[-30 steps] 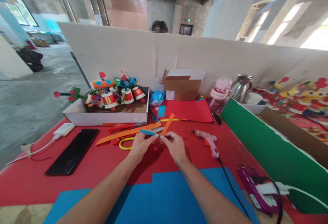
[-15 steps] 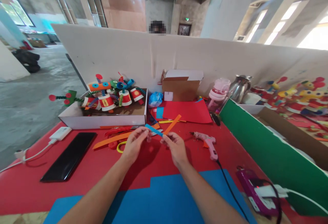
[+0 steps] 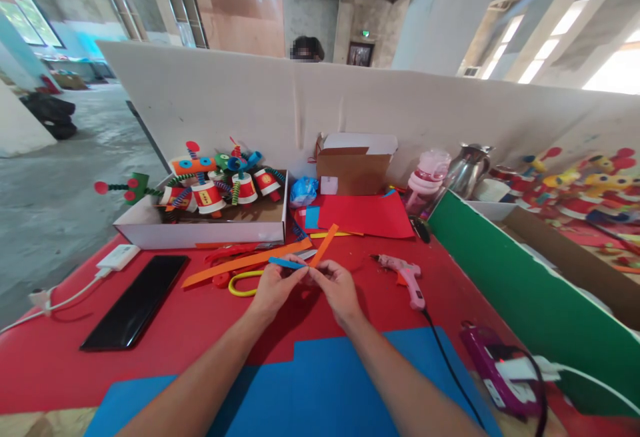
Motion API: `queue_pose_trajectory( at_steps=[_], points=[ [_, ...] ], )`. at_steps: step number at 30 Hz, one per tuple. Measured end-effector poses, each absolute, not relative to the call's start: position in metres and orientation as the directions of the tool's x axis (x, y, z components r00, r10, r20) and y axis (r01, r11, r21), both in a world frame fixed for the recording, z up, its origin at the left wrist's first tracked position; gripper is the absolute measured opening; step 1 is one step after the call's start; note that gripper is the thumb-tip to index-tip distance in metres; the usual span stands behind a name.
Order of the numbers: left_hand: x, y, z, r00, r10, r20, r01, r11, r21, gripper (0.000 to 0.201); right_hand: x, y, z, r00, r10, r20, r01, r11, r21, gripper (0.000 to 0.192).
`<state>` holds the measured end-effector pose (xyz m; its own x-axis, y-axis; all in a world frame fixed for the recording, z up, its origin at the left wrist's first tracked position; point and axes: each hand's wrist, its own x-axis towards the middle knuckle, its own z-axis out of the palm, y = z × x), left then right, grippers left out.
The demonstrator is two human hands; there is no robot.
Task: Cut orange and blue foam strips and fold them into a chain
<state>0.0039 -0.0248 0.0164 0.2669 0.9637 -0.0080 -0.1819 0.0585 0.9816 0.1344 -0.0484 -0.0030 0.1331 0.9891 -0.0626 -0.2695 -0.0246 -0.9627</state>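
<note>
Close together above the red table, my hands pinch two narrow paper strips where the strips meet. The blue paper strip (image 3: 286, 262) points left over my left hand (image 3: 277, 286), whose fingers are closed at the joint. From the same spot the orange paper strip (image 3: 325, 244) rises to the upper right, beside my right hand (image 3: 337, 287), also closed. Fingertips hide how the strips overlap. Just left of my hands lie yellow-handled scissors (image 3: 243, 285) and a long orange strip (image 3: 240, 265). A pink glue gun (image 3: 406, 277) rests to the right.
A white box (image 3: 210, 234) holds several paper-cup figures. A black phone (image 3: 135, 304) lies left, blue sheets (image 3: 320, 384) in front, red paper (image 3: 367, 216) behind. A green-sided box (image 3: 525, 290) and purple power strip (image 3: 500, 377) stand right. One person's head shows beyond the white partition (image 3: 225, 97).
My left hand has moved right and slightly down to meet my right hand at the strips' joint. The blue strip has swung flatter, and more of the scissors' yellow handle shows.
</note>
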Motion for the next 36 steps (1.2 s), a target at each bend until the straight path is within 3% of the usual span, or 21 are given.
queue_pose_trajectory(
  at_steps=[9, 28, 36],
  points=[
    [0.0023, -0.0213, 0.0138, 0.243, 0.97, 0.022, -0.128, 0.009, 0.992, 0.025, 0.1368, -0.0461, -0.0018, 0.04, 0.998, -0.039, -0.283, -0.026, -0.959, 0.029],
    [0.0027, -0.0205, 0.0123, 0.178, 0.983, 0.052, -0.051, -0.044, 0.998, 0.016, 0.1435, -0.0432, -0.0079, 0.076, 0.996, 0.049, -0.053, 0.053, -0.997, 0.018],
    [0.0021, -0.0201, 0.0119, 0.212, 0.975, 0.065, -0.039, -0.058, 0.998, 0.016, 0.1431, -0.0431, -0.0079, 0.037, 0.998, 0.04, -0.094, 0.044, -0.995, 0.02]
  ],
)
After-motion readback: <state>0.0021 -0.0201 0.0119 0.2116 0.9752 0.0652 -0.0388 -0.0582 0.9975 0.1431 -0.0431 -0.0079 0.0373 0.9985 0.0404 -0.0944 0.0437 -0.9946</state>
